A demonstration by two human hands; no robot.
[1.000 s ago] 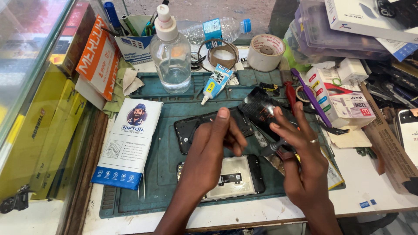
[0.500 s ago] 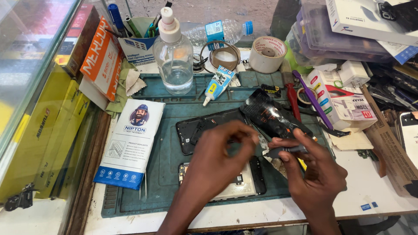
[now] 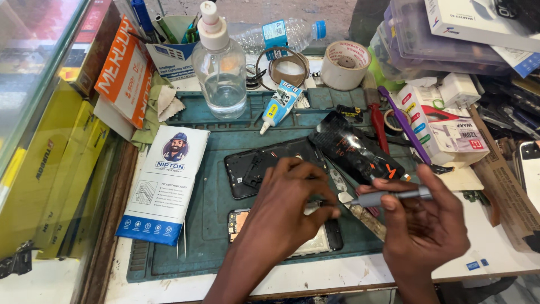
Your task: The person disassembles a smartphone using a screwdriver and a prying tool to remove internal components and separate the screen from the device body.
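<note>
Two hands over the teal work mat point(image 3: 214, 186), near edge of the bench. Left hand point(image 3: 289, 205) lies fingers-down on an opened phone body point(image 3: 323, 239), thumb and forefinger pinched together at its right edge; whether they hold a small part cannot be told. Right hand point(image 3: 424, 217) grips a grey precision screwdriver point(image 3: 391, 196) almost level, tip pointing left toward that pinch. A black phone back panel point(image 3: 253, 169) sits just beyond the left hand; a dark foil pouch point(image 3: 351, 149) lies right of it. Glue tube point(image 3: 279, 104) and clear bottle point(image 3: 220, 70) stand farther off.

Judgement: to do this well, keep the body pinned flat, bring the driver upright over the screw before turning, light pressure, and keep loose screws on the mat.
</note>
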